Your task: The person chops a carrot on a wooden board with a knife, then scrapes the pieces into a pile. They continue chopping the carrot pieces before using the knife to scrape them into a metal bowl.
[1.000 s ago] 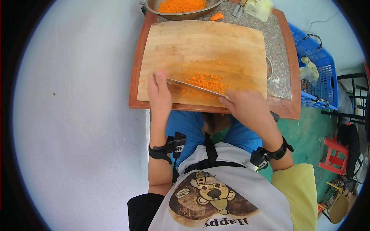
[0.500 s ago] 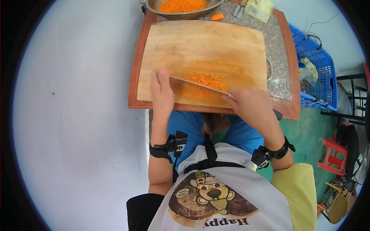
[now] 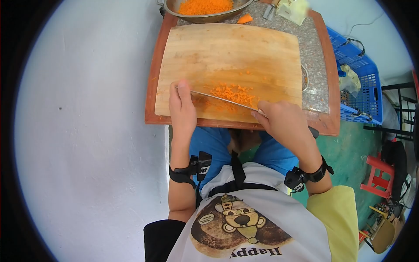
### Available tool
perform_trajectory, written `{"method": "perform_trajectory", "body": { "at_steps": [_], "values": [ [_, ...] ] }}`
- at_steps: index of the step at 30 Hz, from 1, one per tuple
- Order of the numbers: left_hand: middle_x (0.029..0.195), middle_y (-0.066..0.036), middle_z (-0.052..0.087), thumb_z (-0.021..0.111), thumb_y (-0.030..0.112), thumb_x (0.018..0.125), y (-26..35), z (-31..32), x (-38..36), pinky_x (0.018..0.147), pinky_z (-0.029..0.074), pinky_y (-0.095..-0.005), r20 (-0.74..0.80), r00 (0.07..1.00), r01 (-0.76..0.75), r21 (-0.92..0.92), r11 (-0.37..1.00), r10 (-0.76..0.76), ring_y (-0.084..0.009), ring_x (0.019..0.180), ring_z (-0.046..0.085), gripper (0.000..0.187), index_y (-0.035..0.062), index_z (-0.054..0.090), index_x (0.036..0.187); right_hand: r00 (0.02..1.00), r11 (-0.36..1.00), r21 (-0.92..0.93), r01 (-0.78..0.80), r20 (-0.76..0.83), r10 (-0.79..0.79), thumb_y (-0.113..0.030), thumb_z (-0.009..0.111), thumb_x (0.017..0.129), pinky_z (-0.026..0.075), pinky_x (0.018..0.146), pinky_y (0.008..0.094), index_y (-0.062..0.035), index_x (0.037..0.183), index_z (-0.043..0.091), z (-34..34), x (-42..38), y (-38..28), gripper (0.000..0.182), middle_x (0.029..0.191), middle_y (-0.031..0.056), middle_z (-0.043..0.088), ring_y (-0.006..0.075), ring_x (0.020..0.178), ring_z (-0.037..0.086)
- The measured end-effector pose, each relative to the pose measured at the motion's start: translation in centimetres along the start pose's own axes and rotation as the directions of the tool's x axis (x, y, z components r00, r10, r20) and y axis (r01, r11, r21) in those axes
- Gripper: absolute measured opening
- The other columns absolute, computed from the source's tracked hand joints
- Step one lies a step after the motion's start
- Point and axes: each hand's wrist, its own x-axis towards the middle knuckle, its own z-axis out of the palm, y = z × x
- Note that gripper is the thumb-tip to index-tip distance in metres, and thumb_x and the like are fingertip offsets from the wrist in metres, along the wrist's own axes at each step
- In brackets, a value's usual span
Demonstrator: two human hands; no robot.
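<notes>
A knife (image 3: pixel 220 99) lies slantwise over the near part of a wooden cutting board (image 3: pixel 227 48), its blade seen nearly edge-on. My right hand (image 3: pixel 286 120) is closed round the handle end, whose dark butt sticks out behind the palm. At the other end, my left hand (image 3: pixel 182 107) pinches the blade near its tip between thumb and fingers. Finely chopped carrot (image 3: pixel 233 91) is heaped along the blade's far side, with small bits scattered around it.
Beyond the board stands a metal bowl (image 3: pixel 207 18) with chopped carrot in it. Close by are a carrot piece (image 3: pixel 245 18) and a pale bag (image 3: pixel 292 11). A blue plastic basket (image 3: pixel 371 89) is right of the table; a wall (image 3: pixel 96 109) runs along the left.
Both hands still hold the knife. The blade's tip end has dropped slightly toward me with my left hand; the carrot heap looks much the same.
</notes>
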Motion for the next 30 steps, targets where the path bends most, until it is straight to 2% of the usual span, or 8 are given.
{"method": "perform_trajectory", "body": {
  "at_steps": [7, 12, 14, 17, 19, 24, 26, 30],
  "values": [
    [0.073, -0.003, 0.048, 0.031, 0.036, 0.094, -0.3, -1.3, 1.5, 0.055, 0.04, -0.0226, -0.003, 1.0, -0.022, 0.111, 0.994, 0.022, -0.0097, 0.061, 0.046, 0.04, 0.0032, 0.049, 0.08, 0.993, 0.995, 0.057, 0.076, -0.098, -0.07, -0.028, 0.056, 0.079, 0.042, 0.051, 0.0419, -0.0058, 0.067, 0.056, 1.0, 1.3, -0.2, 0.026, 0.058, 0.0147, 0.054, 0.0335, 0.057, 0.055],
    [0.073, -0.003, 0.048, 0.033, 0.038, 0.093, 1.7, 0.9, 1.9, 0.055, 0.04, -0.0225, 0.027, 0.999, -0.041, 0.04, 0.998, 0.04, -0.0094, 0.063, 0.047, 0.04, 0.0033, 0.049, 0.08, 0.994, 0.998, 0.047, 0.037, -0.107, -0.032, -0.03, 0.057, 0.08, 0.042, 0.051, 0.042, -0.0054, 0.067, 0.056, -2.2, 0.5, 1.1, 0.027, 0.058, 0.015, 0.054, 0.0337, 0.058, 0.055],
    [0.073, -0.003, 0.048, 0.034, 0.039, 0.093, 1.8, 2.7, 3.0, 0.055, 0.04, -0.0225, 0.039, 0.994, -0.1, 0.025, 0.995, 0.099, -0.0093, 0.063, 0.047, 0.04, 0.0033, 0.049, 0.08, 0.997, 0.991, -0.114, -0.071, -0.043, 0.066, -0.03, 0.054, 0.08, 0.047, 0.058, 0.042, -0.0078, 0.074, 0.061, -3.5, 1.4, 2.3, 0.024, 0.066, 0.0143, 0.059, 0.0313, 0.065, 0.059],
    [0.073, -0.003, 0.049, 0.035, 0.04, 0.093, 1.7, 5.2, 4.6, 0.056, 0.04, -0.0226, 0.053, 0.99, -0.132, -0.029, 0.991, 0.133, -0.0094, 0.064, 0.047, 0.041, 0.0028, 0.049, 0.082, 0.983, 0.986, -0.151, -0.067, -0.177, 0.04, -0.03, 0.055, 0.08, 0.046, 0.057, 0.041, -0.009, 0.074, 0.061, -3.6, 2.3, 4.4, 0.023, 0.064, 0.0133, 0.059, 0.03, 0.065, 0.059],
    [0.073, -0.003, 0.05, 0.036, 0.04, 0.092, 1.1, 6.0, 5.1, 0.057, 0.04, -0.0226, 0.081, 0.989, -0.12, -0.032, 0.992, 0.122, -0.0092, 0.065, 0.048, 0.042, 0.0022, 0.05, 0.082, 0.983, 0.985, -0.157, -0.075, -0.178, 0.047, -0.03, 0.055, 0.079, 0.046, 0.056, 0.0407, -0.0095, 0.074, 0.061, -3.3, 2.6, 5.0, 0.022, 0.064, 0.013, 0.059, 0.0297, 0.065, 0.059],
    [0.073, -0.003, 0.05, 0.036, 0.039, 0.093, -0.1, 5.1, 4.2, 0.058, 0.04, -0.0238, 0.097, 0.991, -0.092, 0.025, 0.995, 0.09, -0.0097, 0.066, 0.048, 0.04, 0.0024, 0.05, 0.083, 0.99, 0.983, -0.152, -0.1, -0.118, 0.083, -0.031, 0.056, 0.079, 0.046, 0.056, 0.0406, -0.0094, 0.072, 0.06, -1.6, 2.4, 4.9, 0.023, 0.063, 0.013, 0.058, 0.0291, 0.065, 0.059],
    [0.074, -0.003, 0.051, 0.035, 0.038, 0.093, -0.4, 4.1, 3.0, 0.058, 0.04, -0.0241, 0.093, 0.993, -0.07, 0.036, 0.997, 0.066, -0.01, 0.066, 0.048, 0.039, 0.0026, 0.05, 0.083, 0.985, 0.989, -0.145, -0.018, -0.17, -0.007, -0.03, 0.056, 0.079, 0.046, 0.054, 0.0399, -0.0089, 0.07, 0.059, -0.8, 1.8, 4.5, 0.023, 0.061, 0.0125, 0.058, 0.029, 0.062, 0.059],
    [0.075, -0.004, 0.051, 0.034, 0.034, 0.094, -0.2, 2.2, 2.0, 0.06, 0.04, -0.0246, 0.054, 0.995, -0.088, 0.069, 0.994, 0.084, -0.0106, 0.067, 0.048, 0.036, 0.0031, 0.05, 0.083, 0.983, 0.99, -0.138, -0.008, -0.185, -0.018, -0.028, 0.056, 0.079, 0.046, 0.051, 0.0394, -0.0085, 0.068, 0.057, -0.2, 0.6, 2.3, 0.023, 0.058, 0.012, 0.057, 0.0288, 0.058, 0.059]
  ]
}}
